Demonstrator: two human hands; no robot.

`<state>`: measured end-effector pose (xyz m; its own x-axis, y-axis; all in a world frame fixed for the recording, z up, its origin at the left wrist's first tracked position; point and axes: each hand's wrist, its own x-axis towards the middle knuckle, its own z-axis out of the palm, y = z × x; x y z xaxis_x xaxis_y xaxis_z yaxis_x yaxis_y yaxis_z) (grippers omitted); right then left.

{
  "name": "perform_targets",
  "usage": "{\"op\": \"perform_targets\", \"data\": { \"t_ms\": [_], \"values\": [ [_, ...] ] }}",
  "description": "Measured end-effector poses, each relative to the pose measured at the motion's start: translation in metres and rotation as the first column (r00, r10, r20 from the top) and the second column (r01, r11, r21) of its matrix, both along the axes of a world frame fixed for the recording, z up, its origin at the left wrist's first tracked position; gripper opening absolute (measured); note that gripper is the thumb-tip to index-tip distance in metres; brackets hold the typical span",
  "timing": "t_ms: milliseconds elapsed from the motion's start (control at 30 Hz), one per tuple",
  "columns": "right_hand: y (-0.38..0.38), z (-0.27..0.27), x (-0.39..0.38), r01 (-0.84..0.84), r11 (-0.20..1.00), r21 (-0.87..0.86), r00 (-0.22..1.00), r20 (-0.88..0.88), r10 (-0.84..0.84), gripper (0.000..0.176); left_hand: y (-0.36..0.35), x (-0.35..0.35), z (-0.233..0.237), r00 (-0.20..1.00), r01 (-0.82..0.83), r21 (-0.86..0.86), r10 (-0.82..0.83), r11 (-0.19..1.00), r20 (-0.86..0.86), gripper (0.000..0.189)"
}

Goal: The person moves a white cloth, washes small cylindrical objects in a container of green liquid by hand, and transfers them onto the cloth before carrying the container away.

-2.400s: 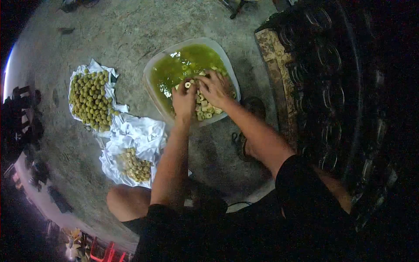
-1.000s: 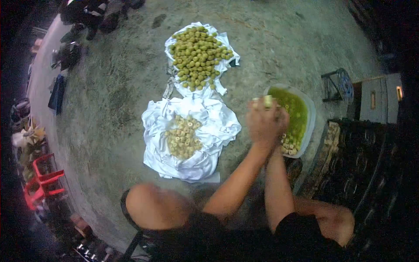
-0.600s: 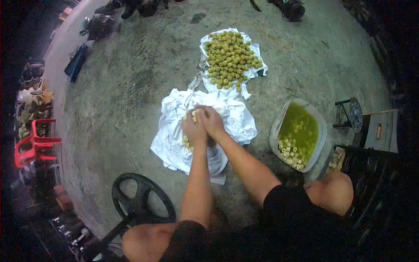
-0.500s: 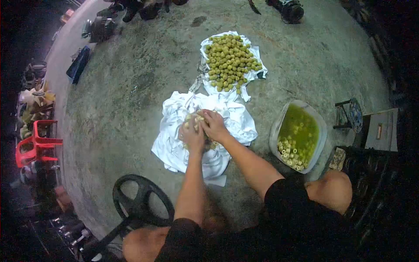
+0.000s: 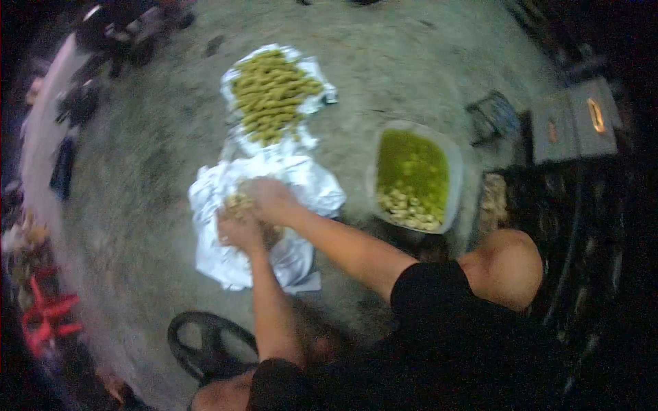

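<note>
On the concrete floor lies a crumpled white cloth [image 5: 209, 253]. My left hand [image 5: 240, 229] and my right hand [image 5: 272, 195] are close together over its middle, cupped around a small heap of pale fruit pieces [image 5: 238, 202]. Motion blur smears the fingers of both hands. Farther off, several green fruits [image 5: 271, 92] are piled on a second white cloth [image 5: 315, 72]. To the right stands a translucent tub [image 5: 454, 185] with yellow-green liquid and pale ring-shaped pieces [image 5: 411, 211] gathered at its near end.
A black steering wheel [image 5: 209, 346] is at the lower left, near my knee. Red plastic chairs [image 5: 51, 312] are at the far left. A small stool [image 5: 493, 118] and a grey box [image 5: 576, 123] stand to the right, beyond the tub.
The view has turned right, so cloths, fruit and tub appear farther left. Both hands remain together over the near cloth, and the picture is more blurred.
</note>
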<state>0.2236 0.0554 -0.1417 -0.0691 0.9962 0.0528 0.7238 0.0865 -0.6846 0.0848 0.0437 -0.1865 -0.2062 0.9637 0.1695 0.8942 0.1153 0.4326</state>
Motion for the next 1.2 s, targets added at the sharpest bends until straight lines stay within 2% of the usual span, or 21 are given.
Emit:
{"op": "perform_targets", "data": {
  "t_ms": [33,100,133,167,200,233,300,333,367,400,467,533,600,667,733,900,967,1000,1067,1133,1200],
  "values": [
    [0.006,0.014,0.015,-0.045,0.992,0.117,0.997,-0.054,0.051,0.046,0.004,0.015,0.024,0.998,-0.034,0.018,0.033,0.999,0.047,0.051],
    [0.030,0.080,0.061,-0.209,0.967,-0.145,0.976,0.032,0.216,0.039,0.012,0.044,0.057,0.994,-0.107,0.081,0.109,0.991,-0.019,0.048],
    [0.052,0.053,0.087,-0.254,0.967,-0.016,0.965,0.056,0.255,0.036,0.025,0.052,0.016,0.992,-0.033,0.250,0.000,0.968,0.129,0.047],
    [0.062,0.095,0.111,-0.230,0.964,-0.133,0.930,0.261,0.258,0.037,0.043,0.041,-0.022,0.967,0.007,0.424,-0.114,0.906,0.227,0.048],
    [0.077,0.119,0.138,-0.312,0.931,-0.190,0.820,0.442,0.365,0.040,0.048,0.055,-0.011,0.935,0.054,0.378,-0.180,0.924,0.307,0.049],
    [0.077,0.130,0.168,-0.343,0.934,-0.100,0.783,0.519,0.343,0.036,0.042,0.083,0.024,0.891,0.114,0.257,-0.214,0.960,0.401,0.051],
    [0.061,0.178,0.211,-0.303,0.944,-0.130,0.714,0.625,0.316,0.026,0.024,0.136,0.064,0.804,0.251,0.067,-0.247,0.966,0.541,0.056],
    [0.055,0.192,0.227,-0.331,0.917,-0.222,0.620,0.681,0.389,0.030,0.019,0.157,0.049,0.710,0.391,0.183,-0.422,0.902,0.565,0.051],
    [0.051,0.193,0.244,-0.332,0.894,-0.301,0.575,0.687,0.444,0.025,0.007,0.181,0.072,0.663,0.508,0.087,-0.454,0.857,0.595,0.045],
    [0.051,0.196,0.253,-0.349,0.862,-0.367,0.436,0.751,0.496,0.022,-0.009,0.204,0.063,0.679,0.575,0.319,-0.657,0.753,0.327,0.040],
    [0.049,0.202,0.266,-0.323,0.792,-0.518,0.133,0.804,0.579,0.016,-0.028,0.223,0.081,0.457,0.788,0.202,-0.772,0.582,0.441,0.045],
    [0.059,0.217,0.249,-0.204,0.822,-0.532,0.205,0.798,0.567,0.028,-0.050,0.225,0.099,0.469,0.821,0.132,-0.789,0.555,0.397,0.040],
    [0.076,0.175,0.197,-0.450,0.791,-0.414,0.337,0.742,0.580,0.020,-0.068,0.226,0.097,0.457,0.859,0.060,-0.815,0.508,0.356,0.038],
    [0.107,0.175,0.212,-0.506,0.829,-0.237,0.448,0.749,0.488,0.013,-0.068,0.231,0.089,0.436,0.890,-0.002,-0.850,0.456,0.297,0.038],
    [0.122,0.203,0.241,-0.454,0.864,-0.220,0.425,0.799,0.426,0.014,-0.069,0.229,0.094,0.412,0.907,-0.036,-0.868,0.419,0.277,0.039],
    [0.060,0.208,0.185,-0.530,0.817,-0.226,0.418,0.769,0.484,0.017,-0.071,0.232,0.106,0.466,0.882,-0.117,-0.810,0.456,0.356,0.044],
    [0.065,0.205,0.175,-0.579,0.788,-0.209,0.412,0.759,0.503,0.018,-0.071,0.230,0.060,0.548,0.803,0.259,-0.836,0.537,0.038,0.047],
    [0.068,0.200,0.165,-0.615,0.763,-0.199,0.420,0.737,0.530,0.018,-0.051,0.224,0.059,0.572,0.801,0.110,-0.806,0.589,0.150,0.046],
    [0.066,0.191,0.163,-0.621,0.757,-0.206,0.459,0.687,0.563,0.018,-0.099,0.217,0.050,0.617,0.778,-0.083,-0.730,0.623,0.294,0.044],
    [0.075,0.214,0.188,-0.576,0.784,-0.229,0.391,0.766,0.511,0.019,-0.076,0.226,0.081,0.546,0.819,0.084,-0.815,0.568,0.194,0.042],
    [0.064,0.223,0.218,-0.516,0.808,-0.285,0.370,0.777,0.510,0.019,-0.078,0.236,0.114,0.500,0.863,-0.092,-0.818,0.496,0.284,0.040]
  ]
}}
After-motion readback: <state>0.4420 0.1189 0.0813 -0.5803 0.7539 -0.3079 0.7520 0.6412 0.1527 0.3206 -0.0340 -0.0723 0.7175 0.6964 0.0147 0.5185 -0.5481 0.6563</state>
